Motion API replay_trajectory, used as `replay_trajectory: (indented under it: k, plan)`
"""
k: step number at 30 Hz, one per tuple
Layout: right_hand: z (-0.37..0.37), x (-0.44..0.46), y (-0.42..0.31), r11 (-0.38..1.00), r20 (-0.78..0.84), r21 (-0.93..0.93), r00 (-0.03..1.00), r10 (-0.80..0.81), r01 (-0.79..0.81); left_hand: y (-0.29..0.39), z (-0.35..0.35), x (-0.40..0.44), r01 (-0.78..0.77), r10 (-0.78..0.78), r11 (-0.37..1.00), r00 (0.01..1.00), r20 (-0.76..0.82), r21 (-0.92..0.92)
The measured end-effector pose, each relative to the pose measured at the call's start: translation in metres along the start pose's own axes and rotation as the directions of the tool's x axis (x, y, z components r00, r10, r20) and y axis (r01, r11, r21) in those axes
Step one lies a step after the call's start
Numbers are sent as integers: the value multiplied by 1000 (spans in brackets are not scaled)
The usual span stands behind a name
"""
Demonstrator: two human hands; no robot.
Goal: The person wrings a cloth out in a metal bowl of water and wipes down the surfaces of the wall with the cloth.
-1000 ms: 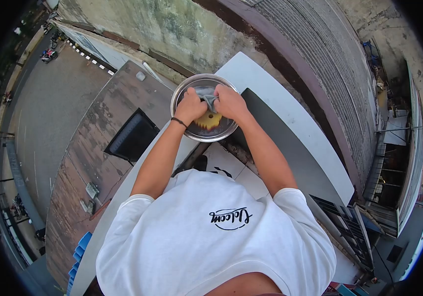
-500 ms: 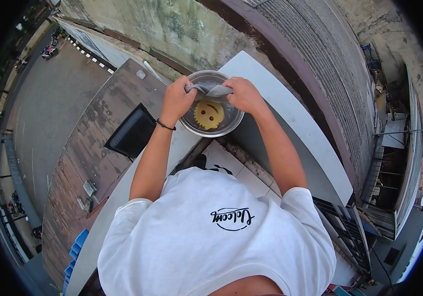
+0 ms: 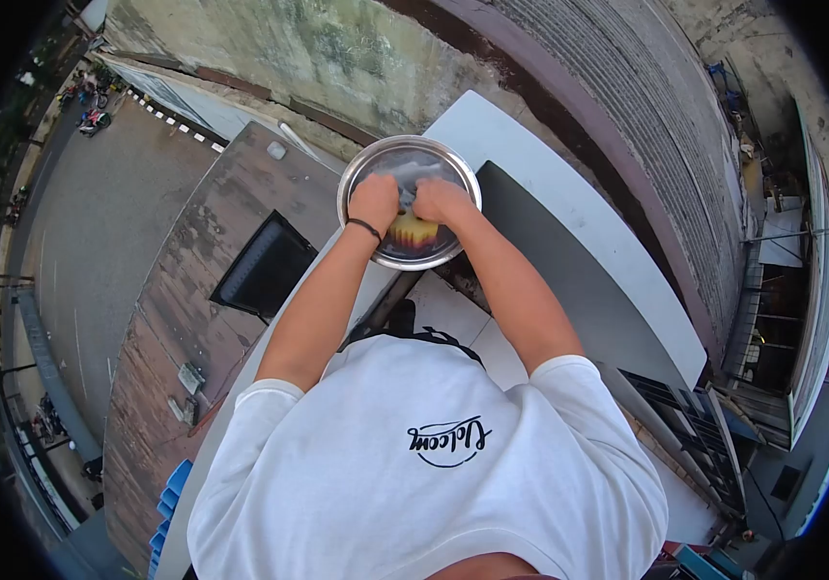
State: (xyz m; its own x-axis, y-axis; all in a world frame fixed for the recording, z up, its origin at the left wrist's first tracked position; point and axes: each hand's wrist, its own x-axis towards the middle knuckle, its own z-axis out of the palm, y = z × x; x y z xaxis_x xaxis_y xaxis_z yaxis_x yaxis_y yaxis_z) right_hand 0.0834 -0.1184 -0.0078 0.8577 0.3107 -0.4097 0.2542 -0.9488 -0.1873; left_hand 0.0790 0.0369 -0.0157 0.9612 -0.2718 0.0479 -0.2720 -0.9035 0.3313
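Both hands are inside a round steel basin (image 3: 410,142) that appears to hold water. My left hand (image 3: 374,200), below a dark bracelet, is closed on one end of a grey cloth (image 3: 406,196). Closed on the other end is my right hand (image 3: 441,201), a short gap away. The cloth is bunched between the two fists, and my fingers hide much of it. Just below the hands, a yellow sponge (image 3: 413,231) lies in the basin, partly covered by the cloth and right wrist.
The basin stands where two white ledges meet, the right one (image 3: 569,232) curving away. Left of it is a black rectangular panel (image 3: 265,266) above a worn brown roof (image 3: 192,261). A mossy wall (image 3: 270,48) rises behind, and a paved yard (image 3: 105,213) lies far below.
My hands have come down into the basin and closer together. The cloth, stretched and twisted above the basin before, is now bunched lower. The sponge's holes no longer show.
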Motion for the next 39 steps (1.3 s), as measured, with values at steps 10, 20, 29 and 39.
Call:
replay_trajectory:
  k: [10,20,29,39]
  plan:
    - [-37,-26,4,996,-283,-1,955,-86,90,-9,-29,-4,-125,85,953,985,-151,-276]
    - [-120,-86,-6,653,-266,726,964,-22,215,6,-102,-10,36,-19,376,999,31,-926]
    - [-122,-100,-45,755,-543,546,839,-11,363,45,-135,-33,-83,-179,289,974,-139,-954]
    - [-92,-77,-16,487,-549,774,812,197,405,26,-49,-26,36,61,-156,998,27,-987]
